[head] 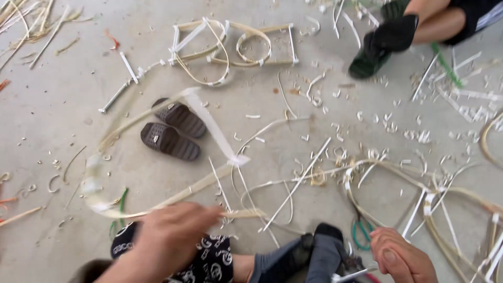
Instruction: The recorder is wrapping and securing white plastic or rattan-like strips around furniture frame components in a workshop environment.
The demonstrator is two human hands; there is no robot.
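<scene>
My left hand (pixel 170 236) is blurred and closed on the end of a bent bamboo-strip frame (pixel 152 157), a teardrop loop bound with white tape that lies over the floor in front of me. My right hand (pixel 401 257) sits low at the right, fingers curled around a small thin tool or strip end (pixel 352 274). Between the hands are my knees, in patterned black shorts (pixel 209 259), and my dark socked foot (pixel 325 246).
A pair of brown slippers (pixel 173 131) lies inside the loop. A finished bamboo frame (pixel 236 47) lies farther off. More bound bamboo hoops (pixel 445 209) spread to the right. Another person's leg and dark shoe (pixel 382 44) are top right. Shavings and green-handled scissors (pixel 360 233) litter the concrete.
</scene>
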